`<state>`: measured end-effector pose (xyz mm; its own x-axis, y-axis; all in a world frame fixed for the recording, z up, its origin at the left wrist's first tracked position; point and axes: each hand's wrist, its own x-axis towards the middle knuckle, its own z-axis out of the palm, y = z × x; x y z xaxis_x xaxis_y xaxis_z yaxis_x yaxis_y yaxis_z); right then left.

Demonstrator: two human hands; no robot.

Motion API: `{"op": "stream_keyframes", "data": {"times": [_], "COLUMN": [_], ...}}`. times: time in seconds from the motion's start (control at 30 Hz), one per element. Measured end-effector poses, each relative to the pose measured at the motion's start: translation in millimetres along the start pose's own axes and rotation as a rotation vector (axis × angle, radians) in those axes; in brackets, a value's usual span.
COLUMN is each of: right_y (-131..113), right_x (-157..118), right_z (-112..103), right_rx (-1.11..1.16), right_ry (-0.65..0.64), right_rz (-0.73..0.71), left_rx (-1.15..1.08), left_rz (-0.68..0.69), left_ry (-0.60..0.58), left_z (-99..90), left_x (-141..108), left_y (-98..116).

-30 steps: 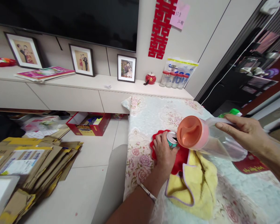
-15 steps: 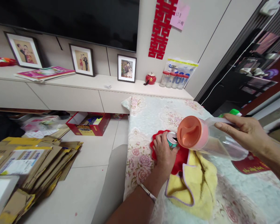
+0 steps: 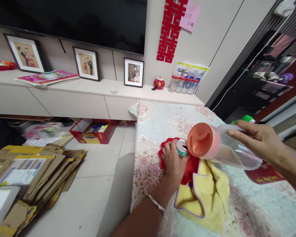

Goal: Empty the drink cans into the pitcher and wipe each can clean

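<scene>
My left hand (image 3: 173, 161) is wrapped round a green and silver can (image 3: 182, 146), which stands upright on a red scalloped mat (image 3: 191, 169). My right hand (image 3: 261, 140) grips the handle of a clear plastic pitcher (image 3: 239, 158) with an orange lid (image 3: 202, 141). The pitcher is tipped to the left, and its lid end is right beside the can's top, above the mat. Whether any liquid flows cannot be made out. A yellow cloth (image 3: 209, 197) with a purple edge lies crumpled on the table below the pitcher.
A flowered cloth covers the table (image 3: 160, 121). Behind stands a white cabinet (image 3: 84, 93) with framed photos, a small red pot (image 3: 159, 83) and several red-lidded jars (image 3: 184, 85). Flattened cardboard (image 3: 46, 171) and a red box (image 3: 95, 131) are on the floor at left.
</scene>
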<state>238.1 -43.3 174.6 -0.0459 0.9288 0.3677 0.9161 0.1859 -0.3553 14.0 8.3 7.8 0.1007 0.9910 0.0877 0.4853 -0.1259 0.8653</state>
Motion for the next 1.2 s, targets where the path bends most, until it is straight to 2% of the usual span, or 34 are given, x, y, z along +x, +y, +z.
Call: {"op": "stream_keyframes", "data": {"times": [0.1,0.27,0.53,1.2], "right_y": [-9,-14,-9,-11], "right_x": [1,2,1,3], "right_z": [0,-1,-1,-1], "right_rx": [-0.006,-0.014,-0.017,-0.025], "right_ry": [0.068,0.063,0.051,0.052], "right_rz": [0.058,0.060,0.093,0.068], "left_rx": [0.007,0.012,0.005,0.023], "left_rz": [0.000,0.001,0.003,-0.011], "left_ry": [0.003,0.009,0.007,-0.006], "left_z": [-0.7,0.0,0.3,-0.1], "left_x": [0,0,-1,-1], "left_y": [1,0,0,1]}}
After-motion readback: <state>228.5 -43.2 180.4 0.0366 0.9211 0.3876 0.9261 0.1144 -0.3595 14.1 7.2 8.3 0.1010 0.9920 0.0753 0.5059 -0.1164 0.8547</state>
